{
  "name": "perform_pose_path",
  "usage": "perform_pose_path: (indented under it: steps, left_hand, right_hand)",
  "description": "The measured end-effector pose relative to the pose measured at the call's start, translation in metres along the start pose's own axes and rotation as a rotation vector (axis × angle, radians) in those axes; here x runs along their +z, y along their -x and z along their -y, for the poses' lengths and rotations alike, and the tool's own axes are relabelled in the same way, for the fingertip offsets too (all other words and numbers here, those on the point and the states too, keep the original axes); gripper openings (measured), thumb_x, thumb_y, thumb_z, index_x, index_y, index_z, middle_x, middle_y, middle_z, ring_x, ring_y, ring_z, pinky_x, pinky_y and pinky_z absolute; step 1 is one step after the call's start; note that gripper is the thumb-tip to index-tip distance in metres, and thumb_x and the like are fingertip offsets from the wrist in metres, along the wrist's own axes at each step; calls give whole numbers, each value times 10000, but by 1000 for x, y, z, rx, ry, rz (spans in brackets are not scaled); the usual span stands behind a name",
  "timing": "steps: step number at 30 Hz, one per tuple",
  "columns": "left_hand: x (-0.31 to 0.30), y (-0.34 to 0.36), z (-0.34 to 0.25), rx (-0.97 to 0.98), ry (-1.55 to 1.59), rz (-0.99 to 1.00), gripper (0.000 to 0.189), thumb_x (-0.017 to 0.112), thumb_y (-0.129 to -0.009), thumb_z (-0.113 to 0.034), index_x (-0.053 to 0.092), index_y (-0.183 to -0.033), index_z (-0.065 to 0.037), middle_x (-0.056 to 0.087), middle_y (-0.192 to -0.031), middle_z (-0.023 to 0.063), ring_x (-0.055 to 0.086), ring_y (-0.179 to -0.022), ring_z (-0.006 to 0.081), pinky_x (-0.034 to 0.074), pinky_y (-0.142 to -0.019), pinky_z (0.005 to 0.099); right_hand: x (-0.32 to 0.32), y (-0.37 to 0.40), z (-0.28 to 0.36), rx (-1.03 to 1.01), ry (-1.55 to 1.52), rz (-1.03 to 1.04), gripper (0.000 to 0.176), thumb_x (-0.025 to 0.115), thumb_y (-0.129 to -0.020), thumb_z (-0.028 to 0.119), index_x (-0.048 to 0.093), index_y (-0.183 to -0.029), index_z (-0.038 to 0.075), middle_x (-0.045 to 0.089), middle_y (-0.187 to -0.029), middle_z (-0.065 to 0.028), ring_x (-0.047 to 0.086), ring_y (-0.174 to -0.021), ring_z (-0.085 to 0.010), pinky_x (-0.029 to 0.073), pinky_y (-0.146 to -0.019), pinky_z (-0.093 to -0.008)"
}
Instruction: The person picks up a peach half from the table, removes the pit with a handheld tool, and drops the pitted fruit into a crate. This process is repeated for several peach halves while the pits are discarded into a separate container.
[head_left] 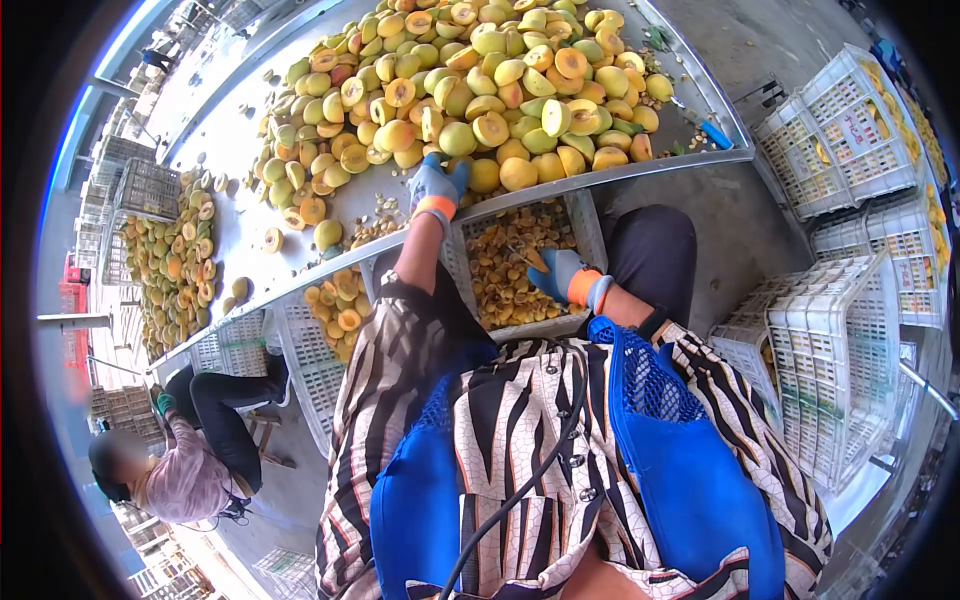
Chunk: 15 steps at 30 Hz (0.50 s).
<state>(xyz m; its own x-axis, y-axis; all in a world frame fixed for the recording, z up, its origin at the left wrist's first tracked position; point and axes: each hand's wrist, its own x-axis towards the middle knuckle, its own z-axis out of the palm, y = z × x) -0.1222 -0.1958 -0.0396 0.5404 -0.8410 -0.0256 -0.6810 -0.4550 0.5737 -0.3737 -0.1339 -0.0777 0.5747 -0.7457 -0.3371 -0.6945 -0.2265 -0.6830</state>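
Note:
A large heap of yellow-green peaches (480, 85), many cut in half, covers the metal table (235, 235). My left hand (437, 187), in a blue-grey glove with an orange cuff, reaches over the table's near edge. Its fingers are apart beside a whole-looking peach (457, 138) at the heap's front, and nothing shows in them. My right hand (562, 277), gloved alike, is closed above a crate (592, 228) between my knees. A small narrow orange-brown thing sticks out from its fingertips; I cannot make out what it is. Small orange-brown pieces (505, 270) fill that crate.
To the left of my leg, another crate (305, 345) holds peach halves. Stacked white crates (835, 140) stand at the right. A blue-handled tool (716, 135) lies at the table's right corner. At lower left, a person (190, 465) sits by a second peach heap (170, 270).

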Motion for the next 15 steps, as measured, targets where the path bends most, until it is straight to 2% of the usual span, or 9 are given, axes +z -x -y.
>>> perform_pose_path:
  steps: [2, 5, 7, 8, 9, 10, 12, 14, 15]
  left_hand:
    - [2, -6, -2, -15, 73, -35, 528, 749, -738, -324, 594, -1150, -33, 678, -1006, 157, 652, -922, 294, 501, -820, 366]
    - [-5, 0, 12, -96, 212, 31, 546, 742, -749, -266, 553, -1185, 3, 669, -1016, 180, 646, -925, 263, 494, -815, 357]
    - [-3, -2, 37, -76, 424, -67, 532, 751, -745, -212, 553, -1173, 33, 671, -960, 147, 634, -852, 202, 502, -746, 318]
    - [0, -3, 53, -52, 694, -141, 492, 723, -765, -202, 563, -1165, 37, 670, -910, 129, 625, -784, 185, 505, -696, 295]
    - [-30, 20, 37, -44, 896, -57, 405, 685, -782, -166, 587, -1118, 37, 648, -919, 130, 607, -766, 166, 516, -668, 281]
    - [-34, 28, 49, -120, 1047, -18, 376, 646, -810, -180, 576, -1111, 33, 632, -949, 136, 607, -801, 179, 527, -705, 307]
    - [-47, 48, 58, -202, 1206, 5, 351, 607, -838, -193, 566, -1105, 30, 617, -979, 143, 607, -835, 193, 538, -742, 333]
    - [-68, 75, 32, -641, 1881, 187, 352, 506, -883, -256, 537, -1102, 18, 599, -1067, 188, 587, -1025, 338, 508, -876, 518]
    - [-70, 88, 24, -642, 1893, 181, 352, 506, -883, -256, 537, -1102, 18, 599, -1067, 188, 587, -1025, 338, 508, -876, 518]
  right_hand:
    - [-2, -1, -3, 12, -15, -8, 353, 630, -808, 365, 631, -954, 43, 651, -860, -235, 622, -832, -420, 487, -728, -471]
    - [5, -2, -8, 4, -34, -26, 347, 630, -810, 364, 629, -948, 46, 649, -853, -238, 625, -818, -416, 488, -719, -467]
    - [4, -2, -6, -19, -34, -49, 344, 630, -812, 364, 628, -945, 47, 649, -847, -238, 627, -812, -414, 490, -714, -464]
    - [2, 1, -3, -33, -69, -89, 344, 629, -813, 363, 627, -944, 45, 650, -843, -236, 629, -804, -411, 491, -705, -460]
    - [-1, 5, 2, -47, -103, -127, 345, 628, -814, 363, 625, -943, 43, 652, -840, -234, 630, -796, -409, 493, -696, -456]
    - [-2, 5, 4, -51, -98, -124, 345, 628, -814, 363, 625, -943, 43, 652, -840, -234, 630, -796, -409, 493, -696, -456]
    - [-5, 5, 12, 96, -402, -73, 344, 623, -815, 364, 623, -933, 40, 653, -832, -228, 634, -787, -398, 498, -678, -440]
    - [-16, 15, 34, 81, -434, -75, 341, 625, -812, 359, 619, -930, 39, 649, -824, -233, 636, -768, -394, 498, -667, -437]
    - [-18, 18, 43, 75, -477, -86, 338, 627, -808, 355, 615, -927, 39, 645, -815, -237, 637, -750, -389, 498, -656, -434]
